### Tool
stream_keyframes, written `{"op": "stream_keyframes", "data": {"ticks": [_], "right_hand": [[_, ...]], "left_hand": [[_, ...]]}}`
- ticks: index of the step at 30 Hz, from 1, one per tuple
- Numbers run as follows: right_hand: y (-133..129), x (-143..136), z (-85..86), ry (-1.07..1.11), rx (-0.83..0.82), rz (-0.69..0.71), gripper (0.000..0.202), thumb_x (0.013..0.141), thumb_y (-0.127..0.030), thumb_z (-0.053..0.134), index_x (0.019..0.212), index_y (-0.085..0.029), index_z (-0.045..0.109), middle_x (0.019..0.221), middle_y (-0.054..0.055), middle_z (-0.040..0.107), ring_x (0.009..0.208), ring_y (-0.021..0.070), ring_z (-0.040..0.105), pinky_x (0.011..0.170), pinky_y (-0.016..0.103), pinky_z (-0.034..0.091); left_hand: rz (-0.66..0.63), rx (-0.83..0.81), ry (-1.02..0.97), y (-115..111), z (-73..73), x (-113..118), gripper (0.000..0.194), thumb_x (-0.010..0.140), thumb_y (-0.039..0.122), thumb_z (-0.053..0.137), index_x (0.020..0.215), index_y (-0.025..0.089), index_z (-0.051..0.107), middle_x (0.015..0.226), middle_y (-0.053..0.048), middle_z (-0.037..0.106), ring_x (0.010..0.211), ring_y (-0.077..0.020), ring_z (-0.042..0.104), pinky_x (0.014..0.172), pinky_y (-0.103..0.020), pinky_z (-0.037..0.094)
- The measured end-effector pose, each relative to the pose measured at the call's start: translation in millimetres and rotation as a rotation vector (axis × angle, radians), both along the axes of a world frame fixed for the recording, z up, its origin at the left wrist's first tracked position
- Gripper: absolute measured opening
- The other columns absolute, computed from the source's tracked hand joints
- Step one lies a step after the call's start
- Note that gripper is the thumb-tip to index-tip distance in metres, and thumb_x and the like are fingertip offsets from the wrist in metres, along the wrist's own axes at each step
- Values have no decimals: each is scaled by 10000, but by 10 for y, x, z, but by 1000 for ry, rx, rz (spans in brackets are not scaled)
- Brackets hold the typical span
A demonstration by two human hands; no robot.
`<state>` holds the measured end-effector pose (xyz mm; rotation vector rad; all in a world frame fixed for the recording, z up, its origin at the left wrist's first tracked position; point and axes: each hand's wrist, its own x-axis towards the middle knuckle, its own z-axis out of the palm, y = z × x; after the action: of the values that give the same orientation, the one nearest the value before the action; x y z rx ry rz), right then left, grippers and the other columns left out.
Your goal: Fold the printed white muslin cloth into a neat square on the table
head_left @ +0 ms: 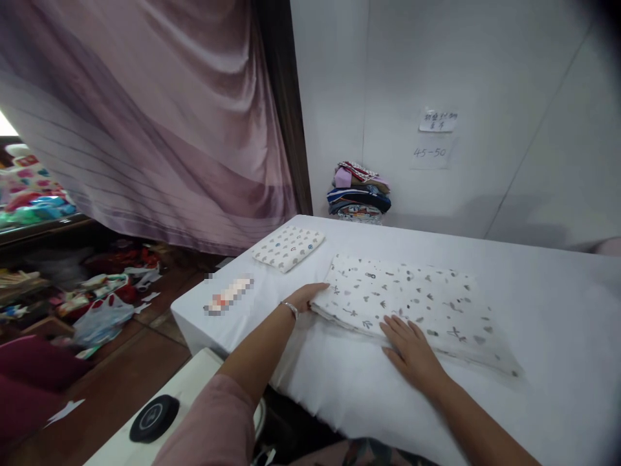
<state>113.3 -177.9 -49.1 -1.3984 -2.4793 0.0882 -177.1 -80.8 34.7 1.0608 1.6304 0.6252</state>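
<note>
1. Pale wall panels [330, 77] back the head view, with a pinkish curtain [208, 129] hanging at 10 o'clock and 2 papers [435, 122] at 1 o'clock; I can read "45-50" on the lower 1.
2. From my seat I see a white-covered table [548, 310]. On it, at 4 o'clock from the centre of my view, lies the larger folded cloth [412, 294], white with small grey and brown motifs, its long near edge facing the person.
3. Left hand [309, 296], wearing a bracelet [292, 309] at the wrist: it touches the cloth's left end, at the cloth's 9 o'clock. I cannot tell whether the fingers pinch the layers or just press on them.
4. Right hand [410, 346]: open, palm down, fingers spread over the near edge at the cloth's 6 o'clock.
5. Taking the larger cloth as my dial centre, a smaller folded cloth [288, 248] lies at 10 o'clock, apart from it. A pixelated strip [228, 296] sits at 9 o'clock near the table's end, too masked to identify. A stack of fabrics [359, 194] stands at 11 o'clock, beyond the table.
6. Further out, at 8 o'clock, I get a black round object [154, 419] on a pale surface [194, 382], and a plastic bag [104, 318] at 9 o'clock among floor clutter.
</note>
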Motion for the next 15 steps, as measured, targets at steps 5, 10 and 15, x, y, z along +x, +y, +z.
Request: {"op": "stream_keyframes", "data": {"ticks": [5,10,15], "right_hand": [[-25,-2,29,13,26,-32,505,914,-423,325,1377,-225,370,1439,55,326,1334,239,257,1080,488,175],[-40,-25,73,25,-42,-73,491,910,-386,326,1364,-213,395,1430,57,342,1322,241,281,1075,492,183],[-66,-11,196,96,-185,-77,513,893,-398,354,1374,-220,380,1449,47,305,1346,233,226,1093,481,140]], "left_hand": [[-67,101,223,18,-16,-25,366,779,365,545,1075,151,571,1143,-97,625,1019,-225,597,808,-285,484],[-60,196,514,79,-138,-112,490,731,293,593,1177,112,505,1263,-181,522,1186,-316,464,970,-381,349],[-197,170,762,121,-193,-194,521,786,421,498,1227,145,463,1195,-152,581,1066,-275,566,848,-337,433]]}}
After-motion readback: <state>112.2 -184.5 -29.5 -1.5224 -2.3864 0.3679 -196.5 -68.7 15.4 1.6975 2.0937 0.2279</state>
